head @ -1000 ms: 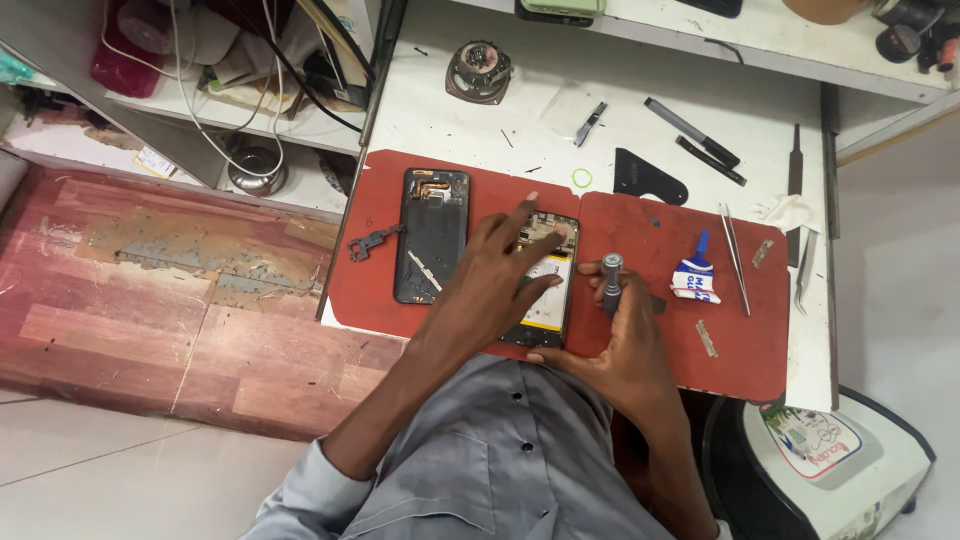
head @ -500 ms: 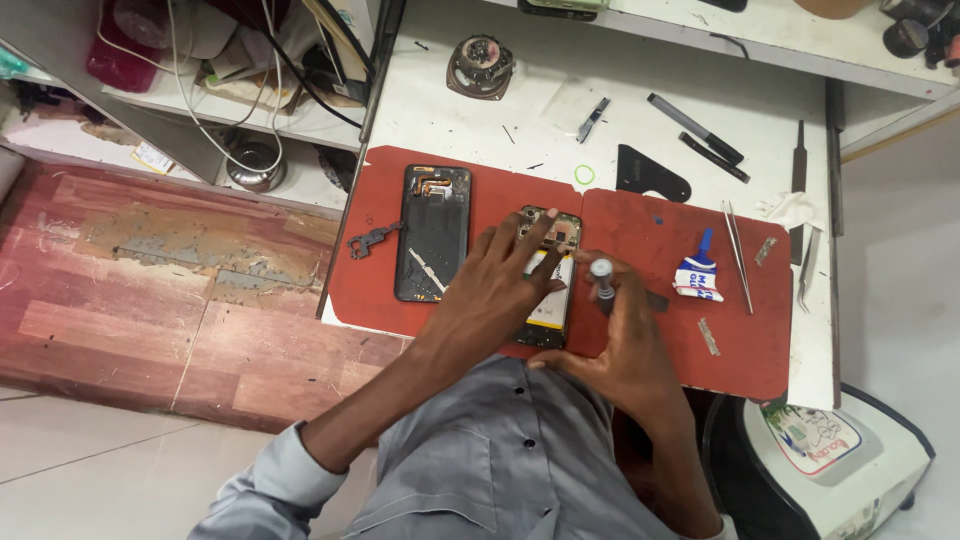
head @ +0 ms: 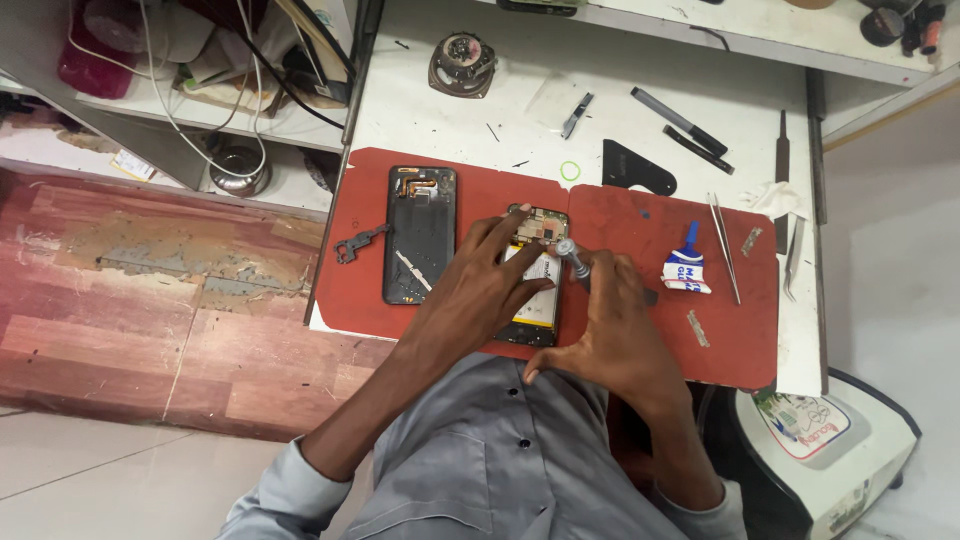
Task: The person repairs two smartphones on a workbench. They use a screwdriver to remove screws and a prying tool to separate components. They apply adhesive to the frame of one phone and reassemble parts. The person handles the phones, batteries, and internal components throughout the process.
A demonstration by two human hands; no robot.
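An opened phone (head: 537, 232) with its yellow battery showing lies on the red work mat (head: 630, 215). My left hand (head: 480, 285) lies flat on it, fingers spread, pressing it down. My right hand (head: 610, 335) grips a small metal screwdriver (head: 573, 258), whose tip points at the phone's upper right part. The phone's black back cover (head: 420, 235) lies to the left on the mat, with a small metal bracket (head: 358, 243) beside it.
A small glue tube (head: 686, 268), tweezers (head: 724, 248) and a black pick (head: 636, 170) lie to the right. Pens (head: 680, 122), a round part (head: 462, 60) and cables rest on the white bench. A white appliance (head: 830, 445) stands low right.
The view has shifted slightly. My right hand has moved the screwdriver a little left, closer to the phone's upper right part. My left hand stays on the phone.
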